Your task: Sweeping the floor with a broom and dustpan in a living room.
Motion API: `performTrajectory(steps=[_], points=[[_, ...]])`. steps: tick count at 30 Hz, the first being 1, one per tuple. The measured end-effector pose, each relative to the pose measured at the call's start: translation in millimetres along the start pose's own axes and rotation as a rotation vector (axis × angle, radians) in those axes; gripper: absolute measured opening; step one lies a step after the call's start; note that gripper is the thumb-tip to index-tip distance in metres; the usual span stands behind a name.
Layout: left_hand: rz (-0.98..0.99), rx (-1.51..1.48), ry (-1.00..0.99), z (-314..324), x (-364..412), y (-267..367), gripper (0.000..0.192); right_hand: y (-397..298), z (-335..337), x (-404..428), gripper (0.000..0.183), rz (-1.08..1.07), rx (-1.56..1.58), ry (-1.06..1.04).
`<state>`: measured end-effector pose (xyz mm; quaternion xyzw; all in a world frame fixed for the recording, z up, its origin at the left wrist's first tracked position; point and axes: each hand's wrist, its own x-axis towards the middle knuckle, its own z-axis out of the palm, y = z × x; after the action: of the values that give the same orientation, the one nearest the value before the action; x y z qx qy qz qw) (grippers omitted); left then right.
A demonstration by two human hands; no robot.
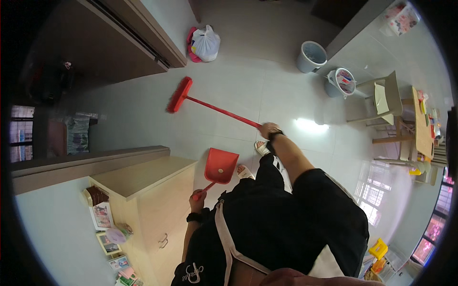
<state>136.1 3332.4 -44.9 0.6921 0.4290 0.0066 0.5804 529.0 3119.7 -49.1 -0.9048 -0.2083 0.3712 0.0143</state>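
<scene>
My right hand (pixel 269 130) grips the red handle of a broom (pixel 180 95), whose bristled head rests on the tiled floor ahead and to the left, near a doorway. In my left hand (pixel 198 200) is the short handle of a red dustpan (pixel 222 165). The pan lies beside my sandalled foot (pixel 245 171), apart from the broom head. A pale round spot shows on the pan; I cannot tell what it is. Both wrists carry dark bands.
A wooden cabinet (pixel 168 200) with framed photos stands close on the left. Ahead sit a tied plastic bag (pixel 206 43), a grey bucket (pixel 311 57) and a lined bin (pixel 340 83). To the right are a chair (pixel 388 96) and a cluttered table (pixel 422 125).
</scene>
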Motion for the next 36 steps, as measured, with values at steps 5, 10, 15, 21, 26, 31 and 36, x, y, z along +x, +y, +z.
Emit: performTrajectory(steps=[5,10,15,21,26,31,36], points=[[0.068,0.105,-0.044,-1,28,4,0.015,143,28,-154,0.04,0.379,-0.037,-0.16],[0.065,0.086,-0.161,11,60,14,0.017,210,66,-347,0.038,0.648,0.006,-0.147],[0.136,0.149,-0.221,28,83,21,0.017,195,128,-429,0.044,0.843,0.258,-0.002],[0.087,0.172,-0.305,44,99,42,0.017,178,167,-334,0.046,0.811,0.631,0.078],[-0.075,0.129,-0.317,66,90,79,0.018,193,102,-163,0.031,0.596,0.523,0.264],[-0.101,0.107,-0.306,98,78,101,0.019,216,22,-98,0.029,0.662,0.64,0.068],[-0.049,0.197,-0.32,132,71,113,0.02,277,77,-181,0.031,0.657,0.538,0.076]])
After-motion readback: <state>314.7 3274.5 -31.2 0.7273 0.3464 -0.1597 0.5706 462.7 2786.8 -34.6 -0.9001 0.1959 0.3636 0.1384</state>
